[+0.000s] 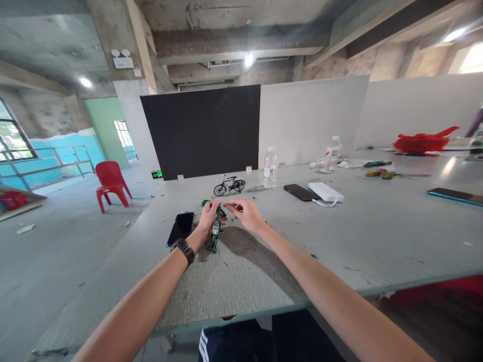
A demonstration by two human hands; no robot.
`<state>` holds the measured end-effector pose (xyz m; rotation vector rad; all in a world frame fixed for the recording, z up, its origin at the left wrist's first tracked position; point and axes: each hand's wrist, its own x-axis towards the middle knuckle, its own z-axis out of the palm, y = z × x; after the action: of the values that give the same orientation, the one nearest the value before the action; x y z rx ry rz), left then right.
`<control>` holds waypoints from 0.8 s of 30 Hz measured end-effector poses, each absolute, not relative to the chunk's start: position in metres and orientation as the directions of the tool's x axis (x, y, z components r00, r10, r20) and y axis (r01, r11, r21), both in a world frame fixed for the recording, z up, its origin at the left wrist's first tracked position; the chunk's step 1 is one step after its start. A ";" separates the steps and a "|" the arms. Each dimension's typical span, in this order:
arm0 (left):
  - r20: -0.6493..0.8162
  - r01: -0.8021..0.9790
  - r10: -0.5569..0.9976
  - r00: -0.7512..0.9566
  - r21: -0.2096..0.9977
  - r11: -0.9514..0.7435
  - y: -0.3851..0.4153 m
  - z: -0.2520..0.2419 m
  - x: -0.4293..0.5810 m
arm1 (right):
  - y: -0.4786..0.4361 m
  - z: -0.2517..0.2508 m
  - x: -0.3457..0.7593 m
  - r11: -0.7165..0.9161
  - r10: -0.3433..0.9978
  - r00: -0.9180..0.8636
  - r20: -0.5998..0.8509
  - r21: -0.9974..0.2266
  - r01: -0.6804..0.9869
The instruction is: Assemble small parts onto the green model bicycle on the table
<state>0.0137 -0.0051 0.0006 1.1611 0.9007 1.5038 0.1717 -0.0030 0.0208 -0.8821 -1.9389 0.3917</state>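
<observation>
My left hand (209, 216) is closed around a small green model piece (213, 241). This piece has thin green bars and a pale slotted strip, and it hangs down towards the table from my fingers. My right hand (245, 211) is just to its right, with thumb and forefinger pinched together by the upper end of the piece. Whatever is between those fingertips is too small to make out. A black miniature bicycle (229, 186) stands upright on the table beyond both hands.
A dark phone (180, 229) lies left of my left hand. Behind the hands stand a water bottle (270, 168) and a black panel (204, 133). To the right are another phone (301, 192), a white power bank (326, 191), a second bottle (332, 155) and a red bag (420, 143).
</observation>
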 end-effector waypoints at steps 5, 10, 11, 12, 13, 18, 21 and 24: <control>0.209 -0.265 0.978 -0.008 0.942 -0.204 -0.005 0.001 0.013 | -0.004 0.019 0.169 0.678 0.731 -0.291 0.617 -0.608 0.413; 0.216 -0.275 0.976 -0.016 0.938 -0.212 -0.003 -0.001 0.012 | -0.005 0.019 0.168 0.662 0.748 -0.294 0.596 -0.629 0.408; 0.217 -0.277 0.976 -0.019 0.937 -0.214 -0.002 -0.002 0.012 | -0.006 0.019 0.167 0.660 0.749 -0.294 0.593 -0.631 0.408; 0.218 -0.279 0.976 -0.021 0.936 -0.215 -0.002 -0.002 0.012 | -0.006 0.019 0.167 0.658 0.751 -0.293 0.592 -0.632 0.409; 0.217 -0.278 0.976 -0.021 0.936 -0.214 -0.001 -0.003 0.012 | -0.007 0.020 0.167 0.658 0.751 -0.293 0.592 -0.632 0.409; 0.220 -0.279 0.975 -0.026 0.935 -0.219 -0.001 -0.003 0.013 | -0.008 0.020 0.167 0.652 0.757 -0.290 0.586 -0.642 0.404; 0.221 -0.275 0.975 -0.020 0.936 -0.218 -0.002 -0.001 0.013 | -0.008 0.019 0.167 0.641 0.766 -0.287 0.575 -0.652 0.405; 0.216 -0.272 0.976 -0.023 0.938 -0.214 -0.004 0.000 0.013 | -0.009 0.020 0.167 0.636 0.771 -0.296 0.564 -0.655 0.408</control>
<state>0.0128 -0.0038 -0.0002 1.1555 0.8840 1.4795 0.1671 -0.0087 0.0198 -0.9311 -1.9223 0.4883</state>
